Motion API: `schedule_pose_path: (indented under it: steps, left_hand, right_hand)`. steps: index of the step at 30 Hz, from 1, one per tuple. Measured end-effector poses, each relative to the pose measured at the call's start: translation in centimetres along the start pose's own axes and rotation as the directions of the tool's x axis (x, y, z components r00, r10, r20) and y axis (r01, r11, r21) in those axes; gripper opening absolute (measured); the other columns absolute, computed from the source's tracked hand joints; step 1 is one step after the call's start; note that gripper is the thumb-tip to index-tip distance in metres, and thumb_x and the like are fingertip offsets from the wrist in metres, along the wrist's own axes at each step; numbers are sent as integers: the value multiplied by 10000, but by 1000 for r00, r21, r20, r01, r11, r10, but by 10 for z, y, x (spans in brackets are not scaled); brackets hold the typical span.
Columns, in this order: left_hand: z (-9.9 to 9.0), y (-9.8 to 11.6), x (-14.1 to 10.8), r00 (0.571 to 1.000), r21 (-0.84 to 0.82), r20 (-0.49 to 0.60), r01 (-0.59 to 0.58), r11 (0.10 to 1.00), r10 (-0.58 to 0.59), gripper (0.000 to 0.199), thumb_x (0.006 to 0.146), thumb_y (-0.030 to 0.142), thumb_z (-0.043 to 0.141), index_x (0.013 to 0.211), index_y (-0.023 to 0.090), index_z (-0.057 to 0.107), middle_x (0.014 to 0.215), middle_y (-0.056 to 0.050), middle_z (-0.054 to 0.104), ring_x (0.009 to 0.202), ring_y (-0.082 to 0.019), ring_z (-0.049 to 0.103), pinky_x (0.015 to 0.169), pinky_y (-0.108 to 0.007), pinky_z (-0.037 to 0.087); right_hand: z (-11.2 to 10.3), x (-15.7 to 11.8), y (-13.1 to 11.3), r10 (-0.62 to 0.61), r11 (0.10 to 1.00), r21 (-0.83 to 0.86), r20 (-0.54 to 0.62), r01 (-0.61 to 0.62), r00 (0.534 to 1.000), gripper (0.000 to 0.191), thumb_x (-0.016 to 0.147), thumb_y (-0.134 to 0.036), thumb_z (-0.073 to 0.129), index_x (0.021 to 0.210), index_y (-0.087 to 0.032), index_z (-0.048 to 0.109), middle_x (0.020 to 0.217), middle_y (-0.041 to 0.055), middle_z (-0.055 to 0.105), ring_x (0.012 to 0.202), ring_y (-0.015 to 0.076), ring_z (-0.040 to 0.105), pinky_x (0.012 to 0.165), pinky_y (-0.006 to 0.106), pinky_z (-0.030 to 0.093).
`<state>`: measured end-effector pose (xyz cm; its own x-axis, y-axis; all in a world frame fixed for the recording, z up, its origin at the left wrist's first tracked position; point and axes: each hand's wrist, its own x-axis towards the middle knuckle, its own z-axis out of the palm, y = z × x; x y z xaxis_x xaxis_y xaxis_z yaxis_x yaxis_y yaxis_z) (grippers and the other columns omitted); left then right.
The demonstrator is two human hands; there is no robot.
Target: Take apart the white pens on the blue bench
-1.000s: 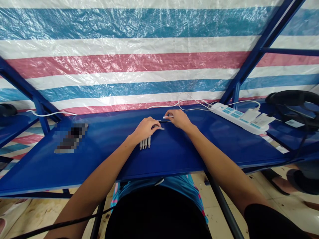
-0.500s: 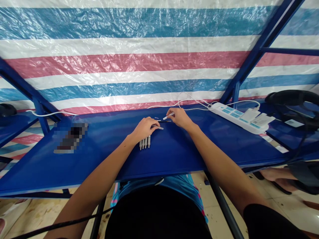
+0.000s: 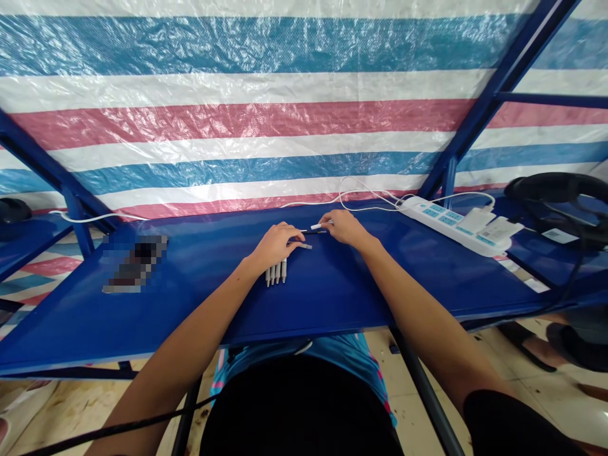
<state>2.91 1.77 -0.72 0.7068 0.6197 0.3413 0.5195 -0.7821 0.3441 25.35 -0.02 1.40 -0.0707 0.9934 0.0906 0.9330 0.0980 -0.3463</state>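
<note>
A striped sheet (image 3: 213, 120) rises behind the far edge of the blue surface (image 3: 190, 310). A power strip (image 3: 434, 215) lies at far right, a pixelated thing (image 3: 135, 265) at left. The left hand (image 3: 275, 246) and right hand (image 3: 346, 227) are near each other. 4 pens (image 3: 278, 273) lie side by side, their near ends showing below the left hand. Right fingers clamp a white tube (image 3: 316, 227); left fingers pinch a clear tube (image 3: 307, 246); a dark rod (image 3: 313, 232) lies between

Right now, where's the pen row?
In the head view, the pen row lies left of centre on the blue table, partly hidden by the left hand.
</note>
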Motion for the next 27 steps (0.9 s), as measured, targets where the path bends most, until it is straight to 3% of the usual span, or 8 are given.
schedule_pose_path:
  steps: [5,10,13,20,23,27]
  left_hand:
    - [-9,-15,-2,983,39,-167,79,996,-72,320,997,138,477,1027,221,785,1001,-69,751,1011,-251,619,979,-440,524]
    - [-8,-24,-5,989,87,-127,90,992,-79,478,866,4,464,1048,266,820,1029,-66,714,1068,-262,571,983,-437,528]
    - [-5,-27,-4,986,97,-121,130,987,-118,428,895,41,488,1036,264,825,1034,-79,706,1054,-273,574,978,-446,523]
    - [-4,-32,-5,977,85,-122,186,979,-175,224,931,148,602,901,256,795,941,-61,740,959,-267,619,897,-409,539]
    - [-5,-34,-6,971,96,-148,203,974,-188,217,965,214,590,889,247,790,948,-66,757,943,-270,626,886,-414,542]
    - [-6,-36,-6,982,113,-143,143,983,-126,272,985,226,532,924,240,797,963,-60,777,931,-255,641,882,-396,552]
  right_hand:
    - [2,-1,0,-49,997,51,-28,50,998,307,1009,-144,459,1252,-151,648,1017,143,763,875,256,695,731,298,460]
    - [5,-2,-6,-160,981,116,19,157,987,212,982,-169,527,1135,-155,672,950,93,751,793,215,661,734,271,440]
    - [7,-2,-10,-164,983,88,28,161,986,164,949,-160,591,1055,-174,716,953,81,753,811,203,663,751,263,435]
    - [8,-2,-13,-143,989,50,7,142,990,181,955,-201,608,1070,-197,748,964,82,764,856,217,677,748,267,441]
    - [8,-2,-14,-142,989,44,16,141,990,186,974,-216,585,1067,-194,745,958,85,761,846,219,673,737,270,430]
    - [7,-3,-16,-140,990,28,21,140,990,190,994,-234,558,1024,-183,739,923,86,750,804,211,658,709,269,403]
